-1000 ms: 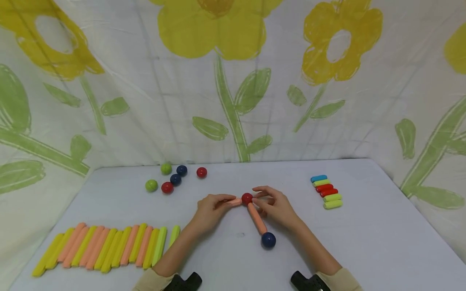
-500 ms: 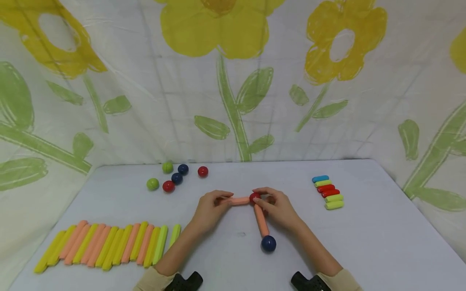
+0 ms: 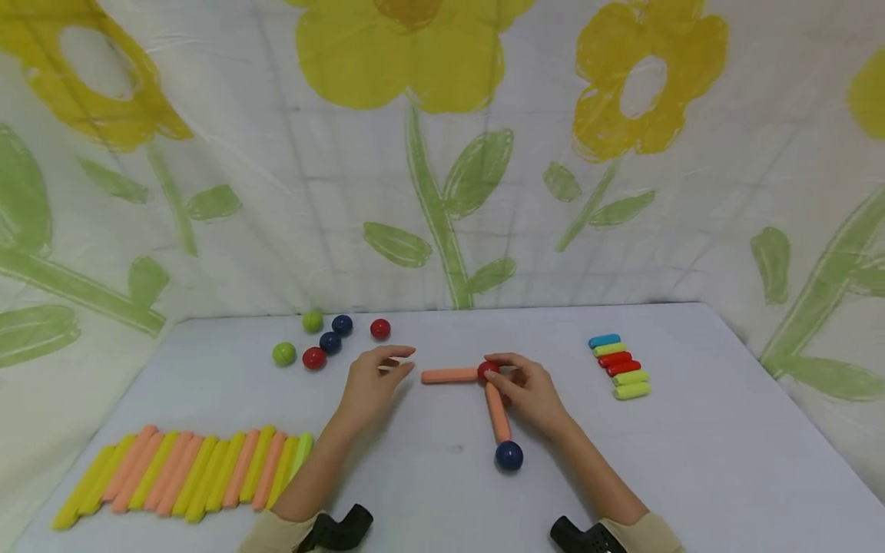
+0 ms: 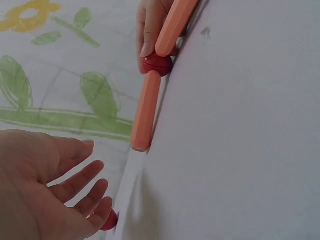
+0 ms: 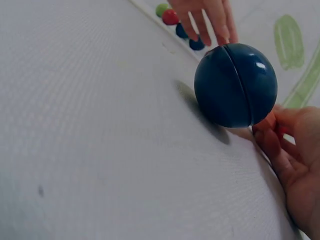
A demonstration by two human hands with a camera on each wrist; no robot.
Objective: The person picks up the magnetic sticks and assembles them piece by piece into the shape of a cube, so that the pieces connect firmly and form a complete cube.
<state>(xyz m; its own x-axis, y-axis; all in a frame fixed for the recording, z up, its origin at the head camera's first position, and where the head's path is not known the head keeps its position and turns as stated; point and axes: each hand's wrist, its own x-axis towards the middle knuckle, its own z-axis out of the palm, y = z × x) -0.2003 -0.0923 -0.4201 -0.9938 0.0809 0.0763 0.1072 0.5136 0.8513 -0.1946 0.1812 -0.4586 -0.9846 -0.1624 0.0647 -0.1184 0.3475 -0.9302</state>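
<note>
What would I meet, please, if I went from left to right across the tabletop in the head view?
Row of long sticks, left hand, sideways orange stick, red ball pinched by the right hand, group of short sticks.

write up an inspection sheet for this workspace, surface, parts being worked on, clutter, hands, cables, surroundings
Surface: white table, with a small faint mark near the middle.
Job's things: red ball meets the left orange rod and the near orange rod; the near one runs to a dark blue ball, the left one's other end is free.
Clutter: row of long rods at left, six loose balls behind it, six short rods at right.
Hands: left hand holds nothing; right hand pinches the red ball.
Cables: nothing seen.
Surroundings: flower-printed backdrop behind the table.
</note>
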